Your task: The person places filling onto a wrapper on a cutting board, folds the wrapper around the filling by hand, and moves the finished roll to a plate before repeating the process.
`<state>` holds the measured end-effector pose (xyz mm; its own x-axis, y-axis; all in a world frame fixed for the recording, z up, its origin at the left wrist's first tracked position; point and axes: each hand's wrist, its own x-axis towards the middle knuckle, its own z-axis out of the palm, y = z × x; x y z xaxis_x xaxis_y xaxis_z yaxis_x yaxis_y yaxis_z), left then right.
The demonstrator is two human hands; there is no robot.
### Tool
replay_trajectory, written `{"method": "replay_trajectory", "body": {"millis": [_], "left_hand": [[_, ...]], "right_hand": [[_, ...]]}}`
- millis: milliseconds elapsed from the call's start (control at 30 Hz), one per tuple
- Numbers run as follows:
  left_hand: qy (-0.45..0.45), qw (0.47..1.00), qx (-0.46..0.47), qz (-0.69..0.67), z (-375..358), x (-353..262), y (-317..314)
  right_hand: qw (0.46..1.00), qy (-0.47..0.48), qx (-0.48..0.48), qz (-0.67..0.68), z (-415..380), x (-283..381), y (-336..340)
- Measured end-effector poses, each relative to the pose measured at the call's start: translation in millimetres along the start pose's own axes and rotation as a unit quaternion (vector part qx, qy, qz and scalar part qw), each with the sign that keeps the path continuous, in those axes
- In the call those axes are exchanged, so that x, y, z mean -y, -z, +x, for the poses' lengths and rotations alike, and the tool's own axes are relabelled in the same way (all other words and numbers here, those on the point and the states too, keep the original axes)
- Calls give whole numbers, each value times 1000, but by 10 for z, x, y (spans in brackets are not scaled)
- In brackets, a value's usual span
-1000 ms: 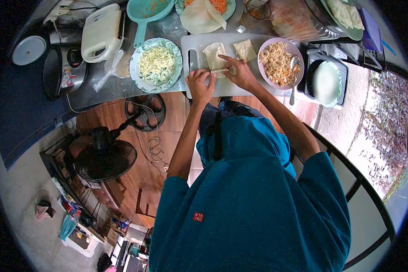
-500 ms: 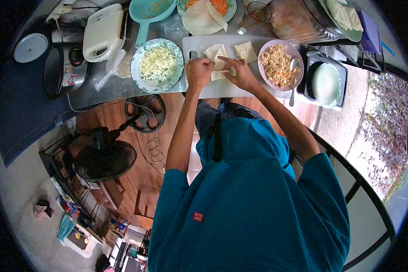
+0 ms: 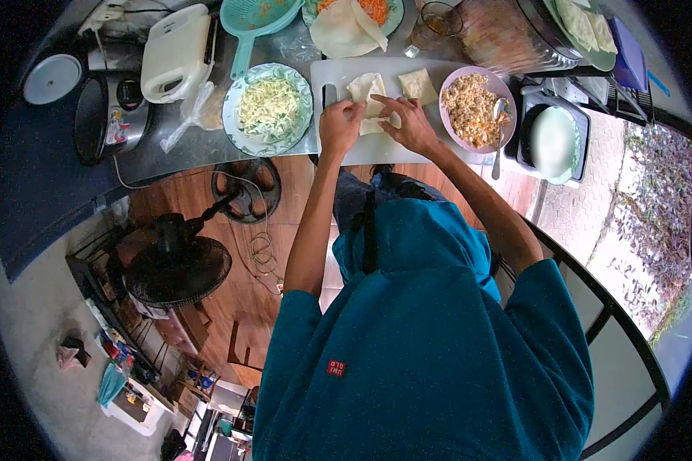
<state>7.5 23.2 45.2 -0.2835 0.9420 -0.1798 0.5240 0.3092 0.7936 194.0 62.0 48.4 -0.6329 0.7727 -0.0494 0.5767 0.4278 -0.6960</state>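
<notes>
A pale, thin wrapper (image 3: 367, 86), partly folded, lies on the white cutting board (image 3: 400, 69). My left hand (image 3: 341, 127) is closed in a pinch at the wrapper's left edge. From the other side, my right hand (image 3: 414, 129) rests on the wrapper with its index finger stretched across it and the thumb apart, lower down. Part of the wrapper is hidden under the fingers. Just right of it sits a folded wrapper parcel (image 3: 417, 86).
Left of the board stands a plate of shredded cabbage (image 3: 269, 109); right of it, a pink bowl of filling (image 3: 469, 107) with a spoon (image 3: 500, 134). Behind are flat wrappers over shredded carrot (image 3: 346, 34), a glass (image 3: 440, 19) and a green strainer (image 3: 257, 15). A sandwich maker (image 3: 178, 58) sits farther left.
My left hand has shifted very slightly at the wrapper's edge. The right hand and the wrapper look nearly the same.
</notes>
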Motion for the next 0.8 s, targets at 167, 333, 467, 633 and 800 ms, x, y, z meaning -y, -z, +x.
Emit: {"method": "replay_trajectory", "body": {"millis": [167,333,467,633,800], "left_hand": [[-34,997,65,19,105,103,-43],[-3,999,39,-16,45,134,-52],[25,998,26,-49,2,124,-81],[10,1000,14,15,14,133,-152],[-40,997,-52,-46,-143,96,-147]], "right_hand": [[1000,7,-11,4,-24,3,-10],[1000,-9,-11,22,-33,41,5],[1000,-15,-14,8,-22,50,-21],[999,-45,-6,1,15,62,-38],[999,-39,-29,7,40,69,-58]]}}
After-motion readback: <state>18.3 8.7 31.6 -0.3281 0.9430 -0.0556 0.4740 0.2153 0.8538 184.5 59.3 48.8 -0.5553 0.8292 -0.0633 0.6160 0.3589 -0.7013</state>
